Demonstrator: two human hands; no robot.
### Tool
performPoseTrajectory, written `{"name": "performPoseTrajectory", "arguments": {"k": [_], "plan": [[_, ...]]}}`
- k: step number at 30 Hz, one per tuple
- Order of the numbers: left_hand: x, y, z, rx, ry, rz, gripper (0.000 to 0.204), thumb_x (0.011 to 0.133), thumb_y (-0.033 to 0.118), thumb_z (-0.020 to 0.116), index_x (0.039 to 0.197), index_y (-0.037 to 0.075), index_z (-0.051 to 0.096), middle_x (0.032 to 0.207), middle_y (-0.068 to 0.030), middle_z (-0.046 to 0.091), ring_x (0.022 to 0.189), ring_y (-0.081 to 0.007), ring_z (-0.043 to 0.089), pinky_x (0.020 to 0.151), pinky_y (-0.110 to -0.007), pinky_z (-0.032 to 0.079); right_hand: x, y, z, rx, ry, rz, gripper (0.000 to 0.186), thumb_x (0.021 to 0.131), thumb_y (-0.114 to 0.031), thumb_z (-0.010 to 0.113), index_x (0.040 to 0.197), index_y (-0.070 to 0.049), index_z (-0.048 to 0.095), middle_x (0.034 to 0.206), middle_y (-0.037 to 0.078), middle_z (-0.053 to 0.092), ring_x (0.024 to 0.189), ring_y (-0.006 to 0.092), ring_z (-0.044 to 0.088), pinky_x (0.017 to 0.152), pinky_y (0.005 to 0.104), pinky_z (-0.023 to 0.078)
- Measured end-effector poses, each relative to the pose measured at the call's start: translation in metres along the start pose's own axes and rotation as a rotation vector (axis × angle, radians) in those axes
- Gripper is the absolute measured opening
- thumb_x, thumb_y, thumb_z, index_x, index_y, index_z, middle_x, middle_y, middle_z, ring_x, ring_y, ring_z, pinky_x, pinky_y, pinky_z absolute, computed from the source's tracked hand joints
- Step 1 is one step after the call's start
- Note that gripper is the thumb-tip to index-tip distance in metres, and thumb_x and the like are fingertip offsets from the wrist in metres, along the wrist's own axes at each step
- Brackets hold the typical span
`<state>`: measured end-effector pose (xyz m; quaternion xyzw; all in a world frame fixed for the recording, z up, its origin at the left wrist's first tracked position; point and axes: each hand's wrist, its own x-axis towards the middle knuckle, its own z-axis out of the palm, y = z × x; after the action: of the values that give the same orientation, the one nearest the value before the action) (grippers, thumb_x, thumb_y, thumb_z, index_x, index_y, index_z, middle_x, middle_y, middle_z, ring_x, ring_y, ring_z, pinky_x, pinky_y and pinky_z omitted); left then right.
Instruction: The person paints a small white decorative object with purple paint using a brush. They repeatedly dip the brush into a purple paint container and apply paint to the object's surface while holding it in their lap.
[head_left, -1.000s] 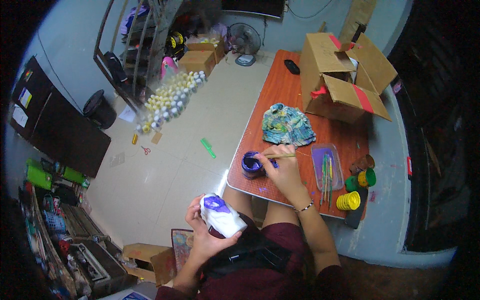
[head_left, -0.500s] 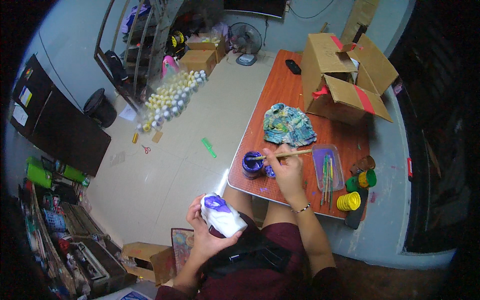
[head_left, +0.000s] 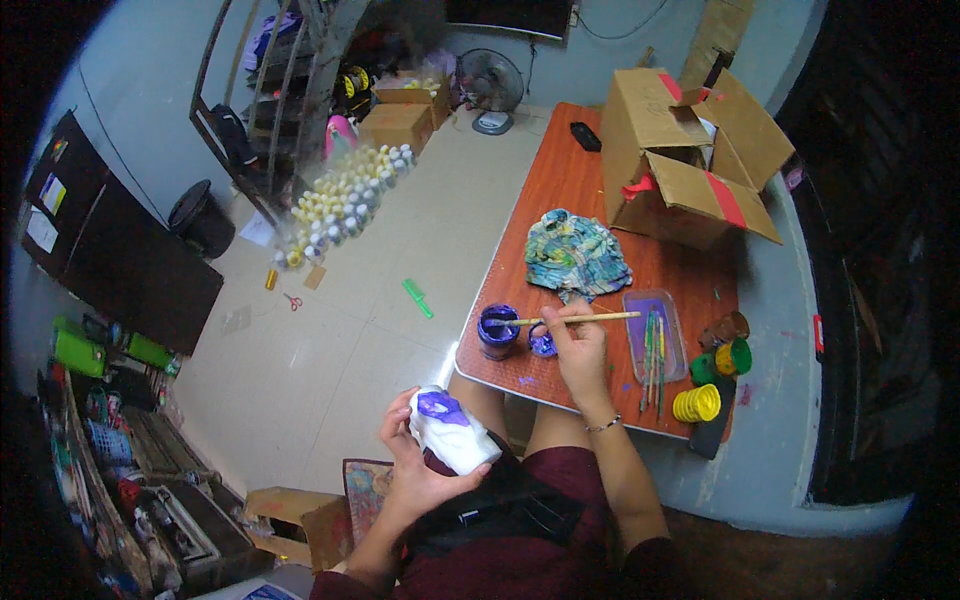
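Note:
My left hand (head_left: pixel 415 470) grips a white molded figure (head_left: pixel 462 442) above my lap. Its upper end carries a patch of wet-looking purple paint, with a pale spot in the middle. Over the table's near part, my right hand (head_left: pixel 580 355) is closed around a wooden-handled paintbrush (head_left: pixel 605 317). The brush lies almost level, its tip at the mouth of an open jar of purple paint (head_left: pixel 498 338). Beside that jar sits a purple-smeared lid (head_left: pixel 542 341), partly behind my right hand.
On the reddish wooden table (head_left: pixel 545 180) lie a crumpled patterned cloth (head_left: pixel 577 252), a plastic tray (head_left: pixel 637 345) with several thin brushes (head_left: pixel 655 360), and yellow (head_left: pixel 696 404) and green (head_left: pixel 705 369) paint jars. A big open cardboard box (head_left: pixel 650 140) stands farther back. Bottles (head_left: pixel 340 205) crowd the floor at left.
My right hand has shifted slightly down and toward me, and the brush now lies more level at the jar. The figure in my left hand has moved slightly right.

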<state>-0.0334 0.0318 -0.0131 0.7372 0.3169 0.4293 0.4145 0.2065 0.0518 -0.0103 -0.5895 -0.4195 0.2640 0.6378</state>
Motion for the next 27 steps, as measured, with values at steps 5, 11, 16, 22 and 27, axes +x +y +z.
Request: {"name": "performPoseTrajectory", "arguments": {"k": [5,11,16,22,27], "plan": [[0.005,0.004,0.006,-0.021,0.007,0.049,0.098,0.050,0.022,0.082,0.120,0.013,0.014,0.121,-0.0217,0.026,0.115,-0.0327,0.031,0.095,-0.043,0.028,0.004,0.015,-0.003,0.136,-0.066,0.061,0.012,0.086,-0.013,0.054,0.079,-0.005,0.050,0.068,0.005,0.059,0.063,0.0081,0.055,0.055,0.0197,0.041],[0.016,0.019,0.011,-0.078,-0.041,0.194,0.100,0.049,0.020,0.083,0.120,0.017,0.013,0.123,-0.0230,0.024,0.116,-0.0338,0.031,0.092,-0.043,0.032,0.005,0.013,-0.036,0.407,0.093,0.066,0.017,0.090,-0.020,0.047,0.087,-0.004,0.049,0.074,0.007,0.059,0.067,0.0113,0.056,0.061,0.0233,0.041],[0.020,0.028,0.009,-0.111,-0.070,0.187,0.100,0.049,0.017,0.083,0.121,0.018,0.013,0.123,-0.0229,0.024,0.115,-0.0339,0.033,0.091,-0.042,0.035,-0.037,-0.020,-0.049,0.506,0.064,0.035,0.013,0.088,-0.015,0.049,0.093,-0.003,0.048,0.086,0.010,0.056,0.077,0.0158,0.053,0.062,0.0282,0.040],[0.033,0.046,0.012,-0.128,-0.129,0.162,0.099,0.050,0.017,0.083,0.121,0.017,0.013,0.123,-0.0230,0.024,0.116,-0.0352,0.034,0.091,-0.043,0.035,-0.086,-0.056,-0.057,0.292,-0.039,-0.391,0.013,0.084,-0.017,0.054,0.088,-0.007,0.046,0.070,0.008,0.057,0.060,0.0151,0.053,0.061,0.0304,0.035],[0.035,0.053,0.013,-0.102,-0.148,0.195,0.098,0.050,0.019,0.083,0.120,0.017,0.014,0.122,-0.0237,0.026,0.116,-0.0360,0.034,0.091,-0.044,0.035,-0.090,-0.072,-0.051,0.116,-0.100,-0.531,0.013,0.083,-0.017,0.056,0.088,-0.010,0.047,0.067,0.005,0.061,0.057,0.0152,0.055,0.063,0.0314,0.036]]}}
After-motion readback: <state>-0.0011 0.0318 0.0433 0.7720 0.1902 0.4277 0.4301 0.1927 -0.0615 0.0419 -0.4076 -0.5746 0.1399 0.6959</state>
